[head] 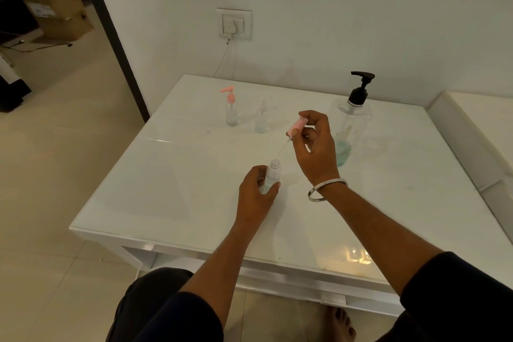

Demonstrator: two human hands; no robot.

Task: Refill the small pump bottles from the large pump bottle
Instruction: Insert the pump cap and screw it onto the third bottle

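Observation:
My left hand [256, 191] grips a small clear bottle [272, 175] that stands uncapped on the white table [172, 189]. Above and to its right, my right hand [315, 144] pinches a pink pump head [296, 125]; its thin dip tube slants down toward the bottle's open neck. The large clear pump bottle [352, 122] with a black pump stands behind my right hand, with a little teal liquid at its bottom. Two more small bottles stand farther back: one with a pink pump [231, 108], one clear-topped [261, 118].
A wall socket [234, 23] with a plugged-in cable is on the wall behind the table. A second white surface [477, 125] adjoins the table at the right. Cardboard boxes [59, 11] sit on the floor through the doorway at far left. My knee and foot are below the table's front edge.

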